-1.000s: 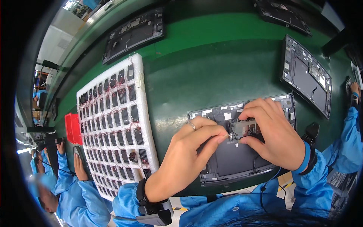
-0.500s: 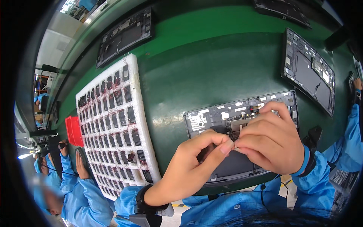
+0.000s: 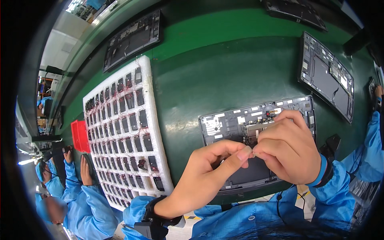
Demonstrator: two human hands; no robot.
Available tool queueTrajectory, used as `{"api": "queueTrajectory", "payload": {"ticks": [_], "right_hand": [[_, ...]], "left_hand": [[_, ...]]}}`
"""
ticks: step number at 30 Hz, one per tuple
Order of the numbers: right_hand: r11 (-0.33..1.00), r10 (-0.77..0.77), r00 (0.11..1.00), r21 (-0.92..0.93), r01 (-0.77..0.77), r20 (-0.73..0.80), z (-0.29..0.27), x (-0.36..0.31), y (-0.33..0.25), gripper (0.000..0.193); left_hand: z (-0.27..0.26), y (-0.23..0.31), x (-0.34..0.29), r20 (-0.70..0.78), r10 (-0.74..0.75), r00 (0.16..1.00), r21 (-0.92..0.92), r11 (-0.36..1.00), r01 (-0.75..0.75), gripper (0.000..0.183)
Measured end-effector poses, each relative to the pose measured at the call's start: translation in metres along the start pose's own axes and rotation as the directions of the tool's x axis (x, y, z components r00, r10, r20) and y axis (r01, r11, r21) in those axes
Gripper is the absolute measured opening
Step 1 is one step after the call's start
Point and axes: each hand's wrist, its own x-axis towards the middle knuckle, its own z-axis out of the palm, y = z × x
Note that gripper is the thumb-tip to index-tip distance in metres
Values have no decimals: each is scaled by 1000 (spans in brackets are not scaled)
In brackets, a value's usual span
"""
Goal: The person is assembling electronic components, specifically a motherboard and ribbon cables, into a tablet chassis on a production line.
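Over an open dark laptop chassis (image 3: 248,180), my two hands meet fingertip to fingertip. My left hand (image 3: 214,166) pinches with thumb and index finger. My right hand (image 3: 286,150) is closed too, its thumb and index tips pressed together at the same spot. Whatever tiny piece sits between the tips is too small to make out. Behind the fingers, a circuit board (image 3: 254,130) shows inside the chassis, partly covered by my right hand. Left of my left arm lies a white foam tray (image 3: 150,94) holding rows of black parts with thin red wires.
A red bin (image 3: 80,137) stands beyond the tray's left side. More laptop chassis lie around the green table: one at far left (image 3: 134,40), one at right (image 3: 328,76), one at the far edge (image 3: 296,12). People in blue workwear (image 3: 90,208) sit on both sides.
My joined fingertips have shifted slightly right and stay pinched. The tray and the chassis in front of me appear a little further right in the picture.
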Motion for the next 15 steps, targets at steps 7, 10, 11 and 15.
{"api": "queueTrajectory", "payload": {"ticks": [7,10,11,15], "right_hand": [[886,295,951,346,-310,97,2,5,-10,13],[806,390,904,410,-427,174,1,6,-13,11],[807,390,904,409,-427,175,1,6,-13,11],[905,338,929,220,-365,153,0,8,-5,24]], "left_hand": [[8,-2,-3,-173,103,979,74,993,-91,20],[7,-1,-2,-151,358,921,390,878,-277,14],[7,-1,-1,-161,392,906,429,854,-293,13],[2,-1,3,-148,444,884,541,784,-304,13]]}}
